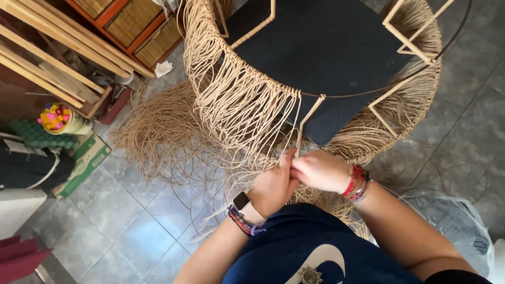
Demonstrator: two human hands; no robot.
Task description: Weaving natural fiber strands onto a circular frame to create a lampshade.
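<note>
Fingers of the left hand (273, 184) and right hand (318, 171) are closed together, pinching thin tan cord strands (247, 110) at the base of a pale wooden upright rod (307, 123), just below centre frame; which hand holds which strand cannot be told. The left wrist carries a dark square watch (241, 201) and braided bands, the right wrist red beaded bracelets (356, 183). The strands hang in a loose fringe from a dark round metal ring (363, 94) on a frame of pale rods, set around a black flat board (321, 47) in the upper centre. More loose cord lies heaped on the grey tiled floor (131, 231) left of the hands. Upper left: stacked pale wooden slats (52, 58) and an orange-framed wicker-panelled cabinet (131, 23). Left edge: a round container of bright coloured small pieces (58, 118) and a green flat box (87, 158). Lower right: a clear crumpled plastic bag (457, 221).
</note>
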